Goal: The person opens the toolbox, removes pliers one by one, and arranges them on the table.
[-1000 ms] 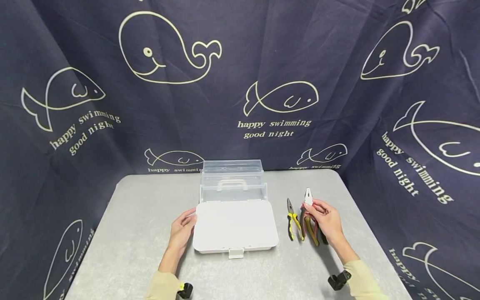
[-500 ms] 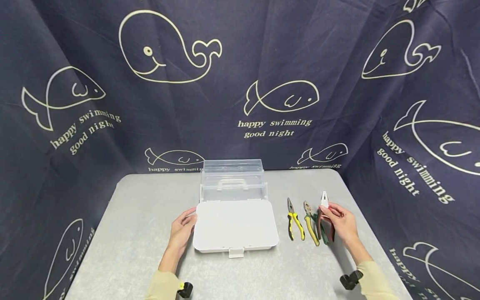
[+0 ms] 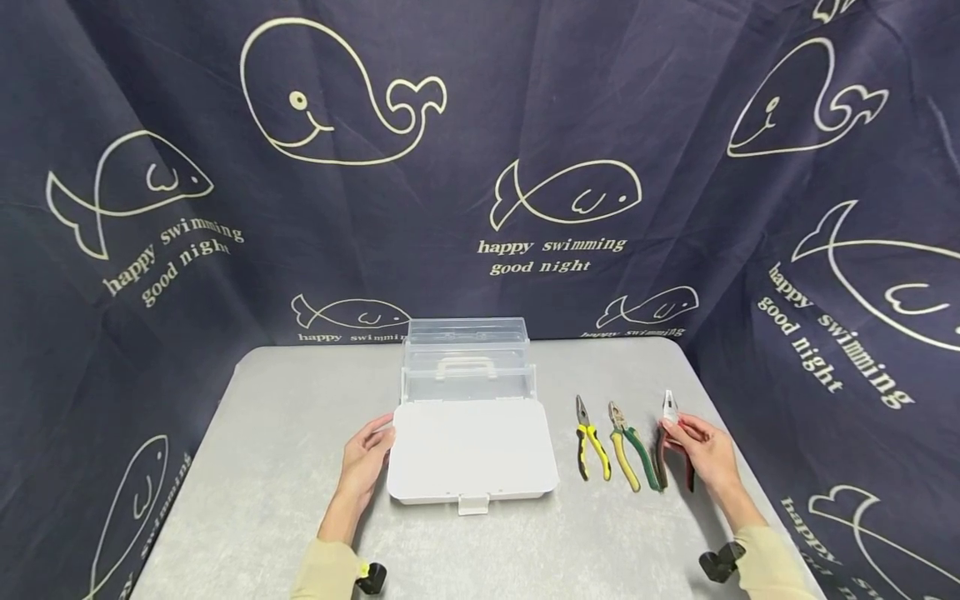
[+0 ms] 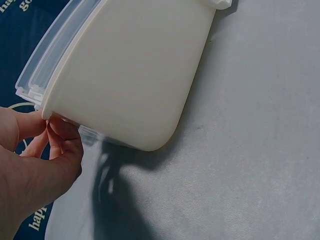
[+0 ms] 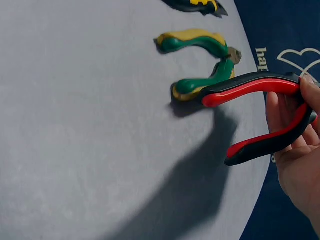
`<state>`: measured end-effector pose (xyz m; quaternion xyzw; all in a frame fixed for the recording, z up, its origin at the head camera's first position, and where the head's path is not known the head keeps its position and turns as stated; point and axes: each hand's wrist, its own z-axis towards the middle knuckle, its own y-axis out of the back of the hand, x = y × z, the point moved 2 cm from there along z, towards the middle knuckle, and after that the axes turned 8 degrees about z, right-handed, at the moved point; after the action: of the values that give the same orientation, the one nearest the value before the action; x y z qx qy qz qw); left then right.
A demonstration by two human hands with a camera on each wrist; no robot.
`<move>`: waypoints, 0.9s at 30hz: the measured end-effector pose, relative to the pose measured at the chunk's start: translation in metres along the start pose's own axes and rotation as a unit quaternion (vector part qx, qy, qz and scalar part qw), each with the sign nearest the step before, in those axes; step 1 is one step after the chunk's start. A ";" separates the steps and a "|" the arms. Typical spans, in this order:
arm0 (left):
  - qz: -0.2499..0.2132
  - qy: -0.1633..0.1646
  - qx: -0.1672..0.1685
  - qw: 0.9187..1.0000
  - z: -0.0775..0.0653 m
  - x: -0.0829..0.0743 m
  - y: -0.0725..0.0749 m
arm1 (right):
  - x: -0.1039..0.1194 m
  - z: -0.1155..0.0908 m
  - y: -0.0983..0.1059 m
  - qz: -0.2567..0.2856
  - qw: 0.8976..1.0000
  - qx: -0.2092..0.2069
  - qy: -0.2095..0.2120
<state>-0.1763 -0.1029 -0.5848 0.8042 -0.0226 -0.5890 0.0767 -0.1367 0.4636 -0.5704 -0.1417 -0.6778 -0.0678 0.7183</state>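
Note:
My right hand (image 3: 709, 457) pinches a pair of pliers (image 5: 260, 90) with red-and-black handles near the pivot, the handles spread apart. In the head view the silvery nose points to the back of the table. My left hand (image 3: 363, 458) grips the left edge of a white toolbox (image 3: 472, 454), thumb and fingers at its corner in the left wrist view. Behind the toolbox's white flat top stand raised clear trays (image 3: 467, 362). Left of the held pliers lie green-and-yellow pliers (image 3: 636, 454), and further left yellow-and-black long-nose pliers (image 3: 592, 450). Both these pairs rest with handles spread.
The grey table (image 3: 300, 467) bears all of this. A dark blue cloth (image 3: 450, 208) with white fish drawings hangs behind it and at both sides. At the front of the toolbox hangs a white latch (image 3: 473, 504). The right hand is near the table's right edge.
My right hand has moved rightward with the red-and-black pliers, from over the green-and-yellow pair to a spot right of it. That pair now shows whole. My left hand and the toolbox stay in place.

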 end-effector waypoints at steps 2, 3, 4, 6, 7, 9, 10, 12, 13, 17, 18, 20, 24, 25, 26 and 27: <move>-0.004 -0.001 0.004 1.000 0.000 -0.001 0.000 | -0.002 0.000 0.003 -0.015 1.000 -0.004 -0.004; -0.004 -0.002 0.006 1.000 0.000 -0.001 0.000 | -0.003 0.000 0.005 -0.031 0.999 -0.006 -0.008; -0.006 -0.003 0.008 1.000 0.000 -0.002 0.000 | -0.003 0.001 0.006 -0.043 0.999 -0.008 -0.011; -0.009 -0.003 0.009 1.000 -0.001 -0.002 0.000 | -0.004 0.001 0.007 -0.060 0.998 -0.015 -0.020; -0.009 -0.003 0.008 1.000 -0.001 -0.002 0.000 | -0.005 0.002 0.008 -0.074 0.997 -0.016 -0.025; -0.010 -0.003 0.007 1.000 0.000 -0.002 0.000 | -0.006 0.003 0.010 -0.099 0.994 -0.016 -0.040; -0.009 -0.003 0.006 1.000 0.000 -0.002 0.000 | -0.007 0.004 0.011 -0.101 0.994 -0.016 -0.045; -0.007 -0.004 0.003 1.000 0.000 -0.001 0.000 | -0.009 0.005 0.012 -0.112 0.992 -0.013 -0.051; -0.007 -0.005 0.003 1.000 0.000 -0.001 0.000 | -0.010 0.006 0.013 -0.114 0.992 -0.011 -0.053; -0.004 -0.005 0.000 1.000 0.001 0.000 -0.001 | -0.014 0.008 0.012 -0.132 0.989 -0.012 -0.058; -0.004 -0.004 0.000 1.000 0.001 0.000 -0.001 | -0.014 0.009 0.012 -0.135 0.989 -0.013 -0.062; -0.001 -0.005 -0.003 1.000 0.000 -0.001 0.000 | -0.015 0.012 0.010 -0.149 0.986 -0.015 -0.073; -0.005 -0.007 -0.006 1.000 0.000 -0.001 0.000 | -0.015 0.015 0.006 -0.175 0.980 -0.018 -0.091; -0.008 -0.008 -0.006 1.000 0.000 -0.002 0.000 | -0.015 0.016 0.005 -0.182 0.979 -0.016 -0.095; -0.010 -0.010 -0.005 1.000 0.000 -0.002 0.000 | -0.015 0.016 0.004 -0.184 0.978 -0.015 -0.098; -0.013 -0.010 -0.004 1.000 0.000 -0.002 0.000 | -0.016 0.017 0.002 -0.187 0.977 -0.013 -0.101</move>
<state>-0.1767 -0.1026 -0.5831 0.7982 -0.0108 -0.5979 0.0725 -0.1532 0.4693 -0.5854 -0.0273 -0.7606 -0.1950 0.6186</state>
